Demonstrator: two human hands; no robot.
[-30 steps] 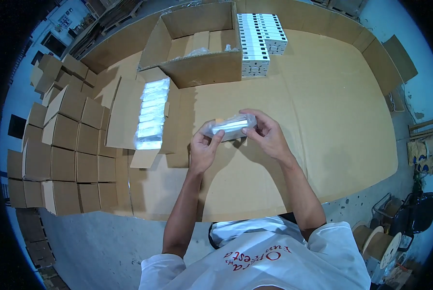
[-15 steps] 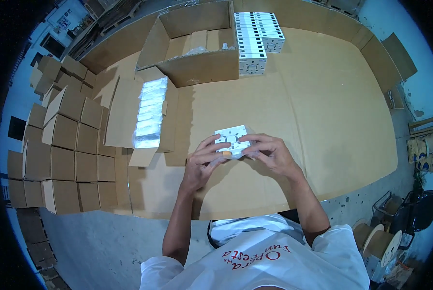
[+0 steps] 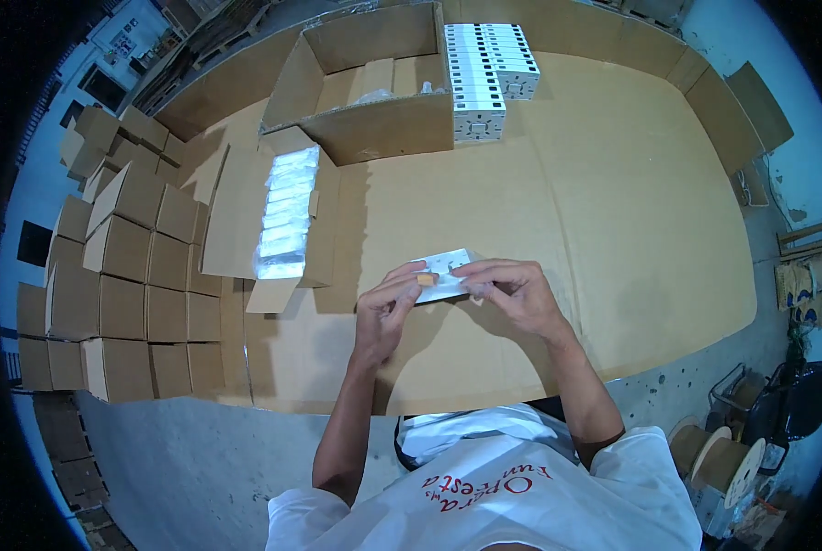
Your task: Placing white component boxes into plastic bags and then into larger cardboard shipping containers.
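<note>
- Plate [image 3: 445, 273], white and flat, sits between both hands above the near middle of the cardboard-covered table [image 3: 613, 230], nearer the front edge than the back. A small orange bit [image 3: 425, 279] shows at its left end; what that is cannot be told.
- It looks light and stiff, probably hard plastic: smooth enough to slip, unlikely to bend, and best held by its short ends or edges, as now.
- Left hand [image 3: 385, 308] is raised off the table, fingers curled, thumb and fingertips pinching the plate's left end by the orange bit.
- Right hand [image 3: 512, 292] lies palm down, fingers pressed close together, tips pinching the right end.
- Both forearms come up from the front edge, elbows bent, wrists drawn inward.
- Open tray [image 3: 287, 216] of wrapped white pieces lies toward the left edge; white units [image 3: 486, 73] stand in rows at the back edge beside an open carton [image 3: 374, 129].
</note>
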